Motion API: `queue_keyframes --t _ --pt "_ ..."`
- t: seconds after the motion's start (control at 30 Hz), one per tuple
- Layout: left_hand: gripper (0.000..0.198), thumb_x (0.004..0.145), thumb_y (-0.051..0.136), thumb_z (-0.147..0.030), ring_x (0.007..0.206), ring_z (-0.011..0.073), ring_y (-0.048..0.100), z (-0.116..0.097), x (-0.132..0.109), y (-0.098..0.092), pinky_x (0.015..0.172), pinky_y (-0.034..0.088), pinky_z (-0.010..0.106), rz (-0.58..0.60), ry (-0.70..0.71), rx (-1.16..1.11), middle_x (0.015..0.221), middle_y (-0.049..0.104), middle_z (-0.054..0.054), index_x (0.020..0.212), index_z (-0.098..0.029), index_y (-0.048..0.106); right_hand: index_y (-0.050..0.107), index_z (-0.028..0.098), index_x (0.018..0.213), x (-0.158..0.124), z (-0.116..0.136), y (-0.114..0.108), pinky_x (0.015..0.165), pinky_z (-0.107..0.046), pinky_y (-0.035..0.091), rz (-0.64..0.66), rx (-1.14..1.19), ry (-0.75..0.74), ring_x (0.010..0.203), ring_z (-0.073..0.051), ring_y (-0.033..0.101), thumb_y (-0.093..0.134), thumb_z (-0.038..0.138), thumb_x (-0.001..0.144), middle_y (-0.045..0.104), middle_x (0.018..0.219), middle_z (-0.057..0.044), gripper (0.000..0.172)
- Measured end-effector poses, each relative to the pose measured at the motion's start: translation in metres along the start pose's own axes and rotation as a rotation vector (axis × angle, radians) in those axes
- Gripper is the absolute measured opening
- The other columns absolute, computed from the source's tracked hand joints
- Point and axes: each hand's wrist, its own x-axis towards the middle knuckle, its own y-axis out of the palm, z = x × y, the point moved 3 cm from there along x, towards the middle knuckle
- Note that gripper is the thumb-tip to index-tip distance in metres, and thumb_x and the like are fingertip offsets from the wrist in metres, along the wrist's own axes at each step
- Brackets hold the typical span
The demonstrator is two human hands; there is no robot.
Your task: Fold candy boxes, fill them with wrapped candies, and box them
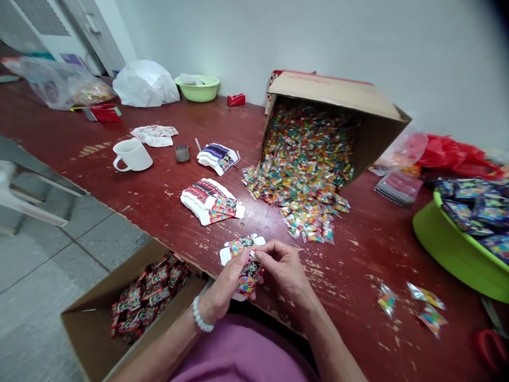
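My left hand (222,289), with a beaded bracelet at the wrist, grips a small printed candy carton (249,277) near the table's front edge. My right hand (287,268) pinches the carton's top end between thumb and forefinger. Just beyond the fingers lies another flat carton (237,245) with white flaps. Farther back sit a fanned stack of red cartons (202,196) and a smaller stack of purple ones (217,155). Small clear candy packets (306,199) spill from a cardboard box (384,124) tipped on its side.
Below the table edge at left, an open cardboard box (81,329) contains red cartons (147,292). A white mug (135,155) stands at left. On the right are a green basin (449,249) of purple packs, loose candy packets (429,318) and red-handled scissors (491,347).
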Motion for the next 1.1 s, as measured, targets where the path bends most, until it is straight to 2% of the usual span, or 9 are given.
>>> queue_keyframes --t 0.1,0.3,0.43,0.53,0.67,0.8,0.9,1.0,1.1 --pt "0.062 0.091 0.043 -0.062 0.053 0.0125 0.060 -0.001 -0.001 0.000 0.050 0.049 0.022 -0.005 0.023 0.021 0.074 0.067 0.005 0.129 -0.016 0.059 0.069 0.017 0.082 0.000 -0.006 0.001 0.043 -0.021 0.044 -0.025 0.050 0.028 0.044 -0.010 0.055 0.071 0.038 0.081 0.065 0.062 0.000 0.021" --pt "0.059 0.090 0.046 -0.060 0.056 0.0141 0.060 -0.001 0.000 -0.001 0.049 0.050 0.023 -0.019 0.027 -0.061 0.074 0.068 0.006 0.129 -0.018 0.059 0.069 0.017 0.077 -0.003 -0.002 0.005 0.045 -0.022 0.044 -0.122 0.003 -0.076 0.048 -0.009 0.053 0.070 0.038 0.081 0.069 0.081 -0.003 0.021" --pt "0.062 0.089 0.046 -0.062 0.052 0.0132 0.059 -0.001 0.000 0.001 0.048 0.049 0.024 -0.004 -0.011 -0.055 0.079 0.069 0.007 0.131 -0.018 0.058 0.067 0.016 0.078 -0.002 -0.006 0.006 0.043 -0.022 0.043 -0.100 0.089 0.035 0.046 -0.010 0.052 0.072 0.041 0.079 0.068 0.071 -0.002 0.025" --pt "0.061 0.090 0.044 -0.062 0.053 0.0129 0.059 -0.002 -0.001 0.001 0.049 0.050 0.024 0.006 -0.018 -0.060 0.082 0.070 0.008 0.132 -0.019 0.057 0.066 0.017 0.076 -0.002 -0.005 0.005 0.044 -0.022 0.043 -0.093 0.077 0.035 0.046 -0.010 0.052 0.071 0.040 0.080 0.066 0.069 -0.001 0.024" --pt "0.059 0.090 0.047 -0.059 0.063 0.0145 0.061 -0.008 -0.004 0.000 0.051 0.050 0.023 0.027 0.017 -0.068 0.097 0.070 0.010 0.135 -0.022 0.055 0.066 0.019 0.073 -0.006 0.006 0.002 0.052 -0.023 0.045 -0.068 -0.024 -0.116 0.056 -0.011 0.054 0.067 0.035 0.084 0.065 0.080 -0.001 0.019" --pt "0.052 0.089 0.053 -0.054 0.078 0.0179 0.063 -0.011 -0.004 0.000 0.054 0.049 0.023 0.019 0.052 -0.058 0.116 0.065 0.008 0.132 -0.027 0.058 0.067 0.021 0.079 -0.013 0.009 0.004 0.064 -0.026 0.047 -0.017 -0.163 -0.265 0.068 -0.014 0.058 0.060 0.031 0.090 0.061 0.081 -0.001 0.017" --pt "0.046 0.089 0.053 -0.053 0.085 0.0186 0.063 -0.008 -0.002 -0.001 0.065 0.051 0.025 -0.013 0.073 -0.031 0.121 0.063 0.007 0.126 -0.027 0.063 0.067 0.022 0.083 -0.021 0.008 0.010 0.073 -0.029 0.046 -0.057 -0.343 -0.392 0.080 -0.017 0.059 0.058 0.024 0.091 0.062 0.084 -0.003 0.012" --pt "0.043 0.090 0.054 -0.050 0.090 0.0178 0.062 -0.005 -0.001 -0.001 0.076 0.051 0.025 -0.022 0.105 -0.017 0.117 0.064 0.007 0.124 -0.026 0.064 0.066 0.023 0.086 -0.020 0.009 0.009 0.077 -0.032 0.044 -0.039 -0.523 -0.454 0.085 -0.020 0.058 0.055 0.020 0.091 0.064 0.087 -0.005 0.013" --pt "0.047 0.089 0.058 -0.048 0.071 0.0146 0.062 -0.006 -0.004 -0.001 0.065 0.050 0.026 0.050 0.022 -0.066 0.098 0.065 0.004 0.131 -0.028 0.054 0.067 0.026 0.093 0.003 0.015 -0.012 0.081 -0.033 0.045 0.045 -0.603 -0.467 0.086 -0.021 0.060 0.055 0.023 0.091 0.068 0.090 -0.003 0.013"
